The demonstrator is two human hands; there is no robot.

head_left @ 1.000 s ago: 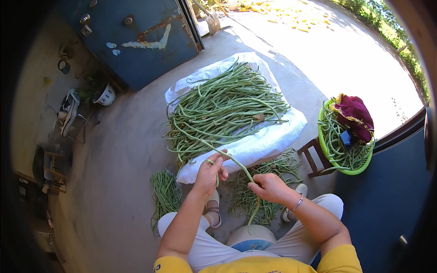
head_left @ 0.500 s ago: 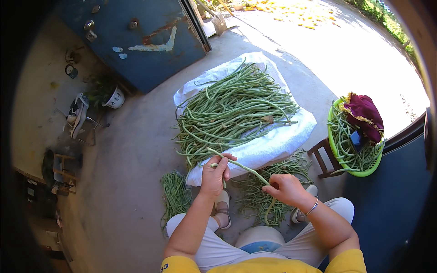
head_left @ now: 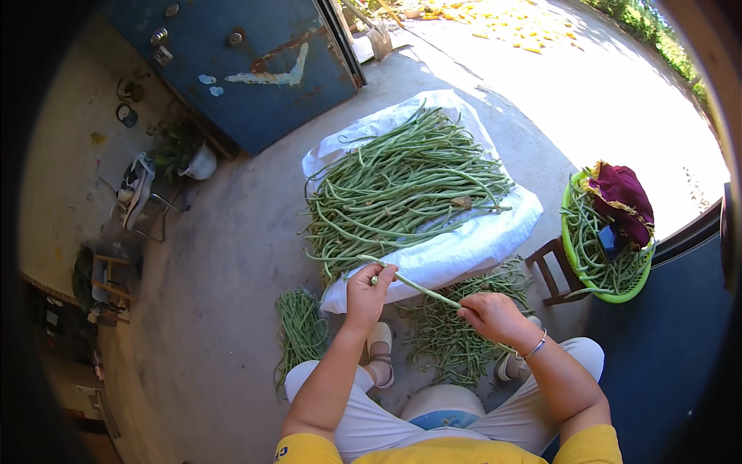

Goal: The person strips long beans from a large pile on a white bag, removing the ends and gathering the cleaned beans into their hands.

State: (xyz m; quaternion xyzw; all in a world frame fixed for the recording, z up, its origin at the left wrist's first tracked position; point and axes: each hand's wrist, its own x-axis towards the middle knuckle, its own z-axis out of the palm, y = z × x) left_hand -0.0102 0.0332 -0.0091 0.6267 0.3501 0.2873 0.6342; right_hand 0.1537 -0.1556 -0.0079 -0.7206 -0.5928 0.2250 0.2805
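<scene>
My left hand (head_left: pixel 369 296) is closed on one long green bean (head_left: pixel 423 289) near the front edge of the white woven sack (head_left: pixel 495 224). Its far end pokes out past my left fingers, toward the pile. The fingers of my right hand (head_left: pixel 497 317) pinch the same bean lower down, so it slants between both hands. A short round bean end also shows at my left fingers. Just beyond lies a thick pile of long beans (head_left: pixel 410 182) spread on the sack. Under my hands, broken bean pieces (head_left: pixel 440 340) are strewn over the floor between my feet.
A bundle of long beans (head_left: pixel 301 332) lies left of my foot. At right, a lime-green basket (head_left: pixel 570 246) of beans, with a maroon cloth (head_left: pixel 621 199) on it, rests on a wooden stool (head_left: pixel 550 271). A blue door (head_left: pixel 255 77) stands at far left.
My right hand has slid slightly to the right, away from the left. The pale bean tail that hung below it no longer shows. The whole view has shifted a little.
</scene>
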